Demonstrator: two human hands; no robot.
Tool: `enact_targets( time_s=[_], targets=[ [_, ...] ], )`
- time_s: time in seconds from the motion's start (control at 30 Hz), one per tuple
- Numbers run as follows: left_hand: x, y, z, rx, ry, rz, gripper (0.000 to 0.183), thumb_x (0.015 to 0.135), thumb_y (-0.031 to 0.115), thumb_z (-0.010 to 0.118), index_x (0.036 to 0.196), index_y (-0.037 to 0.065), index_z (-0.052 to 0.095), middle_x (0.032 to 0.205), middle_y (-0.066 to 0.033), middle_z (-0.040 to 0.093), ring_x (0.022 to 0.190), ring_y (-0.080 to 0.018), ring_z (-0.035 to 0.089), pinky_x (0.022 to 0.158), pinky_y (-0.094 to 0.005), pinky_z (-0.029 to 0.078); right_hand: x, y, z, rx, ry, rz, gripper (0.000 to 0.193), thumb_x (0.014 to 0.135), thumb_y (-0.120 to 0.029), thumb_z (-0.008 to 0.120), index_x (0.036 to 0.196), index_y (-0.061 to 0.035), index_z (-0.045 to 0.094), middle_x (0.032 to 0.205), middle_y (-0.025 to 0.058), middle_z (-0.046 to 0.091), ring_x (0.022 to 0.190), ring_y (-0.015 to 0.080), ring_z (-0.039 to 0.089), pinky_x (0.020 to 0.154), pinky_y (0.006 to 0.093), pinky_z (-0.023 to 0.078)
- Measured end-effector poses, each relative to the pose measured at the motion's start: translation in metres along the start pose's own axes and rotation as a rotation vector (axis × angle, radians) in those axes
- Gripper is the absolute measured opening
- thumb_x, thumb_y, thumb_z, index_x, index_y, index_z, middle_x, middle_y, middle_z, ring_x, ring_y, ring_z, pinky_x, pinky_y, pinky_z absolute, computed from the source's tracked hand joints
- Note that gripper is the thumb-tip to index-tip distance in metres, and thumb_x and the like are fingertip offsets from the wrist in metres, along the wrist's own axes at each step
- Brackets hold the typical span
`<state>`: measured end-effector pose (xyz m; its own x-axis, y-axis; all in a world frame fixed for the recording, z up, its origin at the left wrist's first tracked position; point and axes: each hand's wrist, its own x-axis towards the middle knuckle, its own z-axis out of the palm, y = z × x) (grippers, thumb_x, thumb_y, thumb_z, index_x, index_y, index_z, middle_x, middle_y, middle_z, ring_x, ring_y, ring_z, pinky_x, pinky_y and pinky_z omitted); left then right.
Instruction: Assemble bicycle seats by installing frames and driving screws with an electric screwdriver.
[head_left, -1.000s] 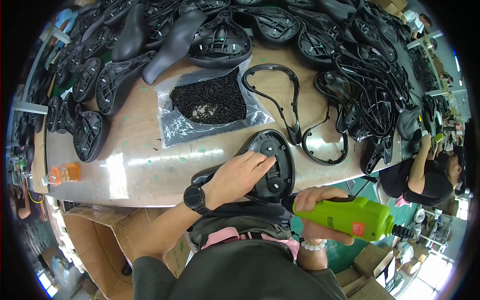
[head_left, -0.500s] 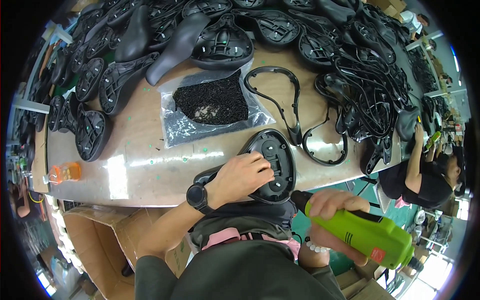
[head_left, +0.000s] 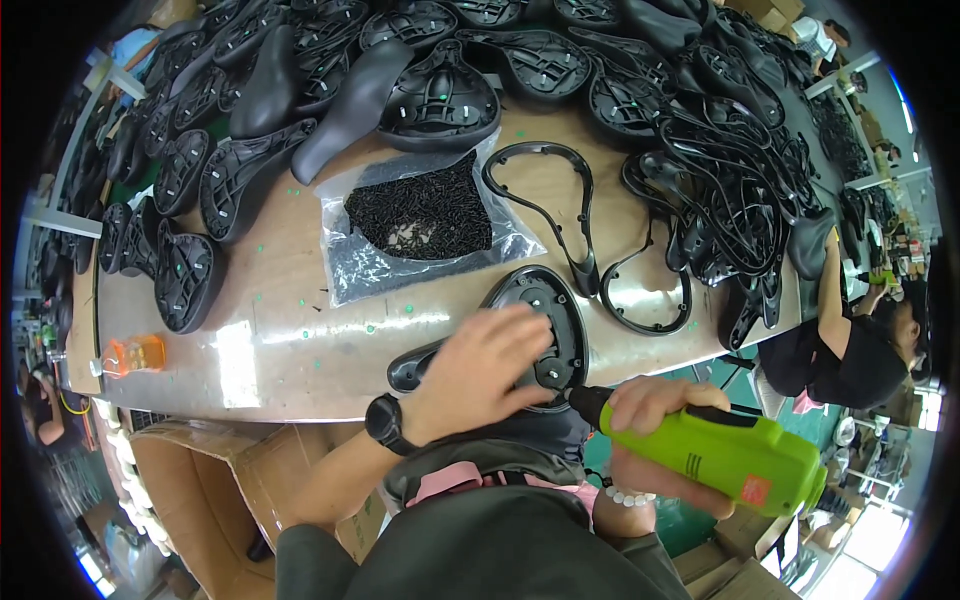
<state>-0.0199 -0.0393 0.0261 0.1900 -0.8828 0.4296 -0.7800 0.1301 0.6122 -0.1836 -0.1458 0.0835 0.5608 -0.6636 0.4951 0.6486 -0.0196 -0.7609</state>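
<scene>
A black bicycle saddle [head_left: 568,335] lies underside up at the table's near edge, its nose pointing left. My left hand [head_left: 480,370], with a dark watch on the wrist, is over the saddle's middle, slightly blurred. Its fingers are stretched out with the thumb apart, and I see nothing held in it. In my right hand [head_left: 650,410] is a bright green electric screwdriver [head_left: 740,455], the fingers wrapped round its body. The tool's black nose points left at the saddle's near rim, beside my left thumb; whether the bit touches is too small to tell.
Beyond the saddle lies an open plastic bag of small black screws [head_left: 425,210]. Black saddle-shaped frames [head_left: 588,200] lie right of it, near a tangled heap [head_left: 730,200]. More saddles [head_left: 440,100] line the back. An orange container [head_left: 135,355] stands left; a co-worker [head_left: 840,350] sits right.
The screwdriver in my right hand has moved left and up to the saddle's rim. My left hand has gone from curled fingers to stretched ones, still over the saddle.
</scene>
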Motion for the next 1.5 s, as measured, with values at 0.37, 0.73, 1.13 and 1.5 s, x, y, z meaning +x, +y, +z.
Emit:
enact_targets(
  time_s=[0.37, 0.73, 1.13, 1.5],
  targets=[
    [-0.044, -0.011, -0.02, 0.393, 0.064, -0.312, 0.047, 0.078, 0.017, 0.071, 0.119, 0.002, 0.055, 0.095, -0.0122, 0.065, 0.087, -0.0291, 0.064, 0.071, -0.0374, 0.052, 0.022, -0.024, -0.01, 0.372, 0.09, 0.177, 0.085, 0.088, -0.076, 0.038, 0.125, 0.0001, 0.045, 0.072, 0.0062, 0.052, 0.048, 0.0182, 0.049, 0.049, 0.0322, 0.04],
    [-0.147, -0.035, -0.05, -0.867, 0.861, -1.038, 0.032, 0.101, 0.028, 0.053, 0.122, 0.004, 0.055, 0.091, 0.0031, 0.06, 0.079, -0.0039, 0.054, 0.068, -0.021, 0.045, 0.024, -0.003, -0.016, 0.59, 0.059, 0.421, 0.081, 0.091, -0.073, 0.037, 0.124, 0.0002, 0.044, 0.07, 0.0082, 0.05, 0.047, 0.0205, 0.045, 0.047, 0.0349, 0.036],
    [-0.263, -0.066, -0.062, -1.163, 1.24, -0.891, 0.038, 0.101, 0.026, 0.05, 0.131, 0.003, 0.05, 0.122, -0.0098, 0.06, 0.102, -0.0202, 0.062, 0.089, -0.0336, 0.051, 0.027, 0.003, -0.011, 0.451, 0.183, 0.447, 0.08, 0.091, -0.075, 0.032, 0.119, -0.0017, 0.045, 0.062, 0.0032, 0.044, 0.039, 0.0135, 0.038, 0.04, 0.0296, 0.032],
    [-0.095, -0.091, -0.125, -0.19, 0.59, -0.835, 0.057, 0.088, 0.036, 0.066, 0.131, 0.001, 0.051, 0.113, -0.0164, 0.063, 0.108, -0.0306, 0.059, 0.096, -0.0391, 0.045, 0.024, 0.003, -0.005, 0.453, 0.419, 0.55, 0.091, 0.078, -0.089, 0.025, 0.106, -0.0083, 0.054, 0.056, 0.0016, 0.041, 0.039, 0.0167, 0.037, 0.04, 0.0322, 0.035]
  ],
)
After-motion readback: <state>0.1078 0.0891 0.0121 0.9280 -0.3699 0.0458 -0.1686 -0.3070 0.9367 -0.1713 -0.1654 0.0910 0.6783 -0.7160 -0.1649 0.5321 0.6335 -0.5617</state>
